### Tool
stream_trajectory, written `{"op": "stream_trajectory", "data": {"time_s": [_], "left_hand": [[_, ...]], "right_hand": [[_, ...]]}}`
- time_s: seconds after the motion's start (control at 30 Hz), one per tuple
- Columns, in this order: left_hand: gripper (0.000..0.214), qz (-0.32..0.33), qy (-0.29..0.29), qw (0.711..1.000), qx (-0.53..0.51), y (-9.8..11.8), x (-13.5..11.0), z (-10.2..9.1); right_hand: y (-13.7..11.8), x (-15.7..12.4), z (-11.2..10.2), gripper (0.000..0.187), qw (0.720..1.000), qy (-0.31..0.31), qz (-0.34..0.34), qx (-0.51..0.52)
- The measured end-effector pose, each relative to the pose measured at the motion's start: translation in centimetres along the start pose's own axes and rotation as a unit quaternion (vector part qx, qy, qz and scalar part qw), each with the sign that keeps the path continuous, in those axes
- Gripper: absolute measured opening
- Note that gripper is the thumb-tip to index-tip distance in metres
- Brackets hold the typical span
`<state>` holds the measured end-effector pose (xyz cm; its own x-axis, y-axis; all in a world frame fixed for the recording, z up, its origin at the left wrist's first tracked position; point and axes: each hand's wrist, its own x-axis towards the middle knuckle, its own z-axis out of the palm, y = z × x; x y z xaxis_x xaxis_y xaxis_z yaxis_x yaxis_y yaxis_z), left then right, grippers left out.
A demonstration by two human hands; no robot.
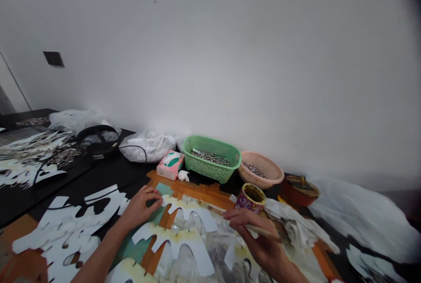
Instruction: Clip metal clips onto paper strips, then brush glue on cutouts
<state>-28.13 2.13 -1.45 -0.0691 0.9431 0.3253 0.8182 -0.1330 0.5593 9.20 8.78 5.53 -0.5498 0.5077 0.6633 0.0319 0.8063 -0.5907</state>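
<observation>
My left hand [144, 204] is curled, its thumb and fingertips at the left end of a white scalloped cutout [187, 206] with yellowish smears along its edge. In my right hand [255, 235] is a brush [259, 230] with a pale wooden handle. It points left over that cutout's right side; its tip is hard to make out. Nearer me lies a second scalloped cutout [176, 237], also yellow-stained. Another stained cutout [128, 270] shows at the bottom edge, and a white piece [235, 254] lies beneath my right hand. A purple-labelled can [248, 199], brown-crusted inside, stands just beyond that hand.
Behind are a pink tissue box [170, 165], a green basket [212, 173] and a pink bowl [263, 182], the last two holding small metal pieces. Loose white cutouts [70, 226] pile at left. A rag [292, 221] and a red lidded pot [299, 191] are at right.
</observation>
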Motion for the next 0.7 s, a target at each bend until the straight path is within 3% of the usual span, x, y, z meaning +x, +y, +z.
{"op": "stream_trajectory", "data": {"time_s": [0.27,0.7], "left_hand": [[0.027,-0.004,-0.001,1.000,0.000,0.2,0.0,-0.1],[0.028,-0.008,-0.008,1.000,0.001,0.0,0.0,0.0]], "right_hand": [[-1.1,0.4,0.5,0.013,0.999,0.024,0.007,0.031],[-0.5,1.4,1.6,0.013,0.998,0.033,0.005,0.049]]}}
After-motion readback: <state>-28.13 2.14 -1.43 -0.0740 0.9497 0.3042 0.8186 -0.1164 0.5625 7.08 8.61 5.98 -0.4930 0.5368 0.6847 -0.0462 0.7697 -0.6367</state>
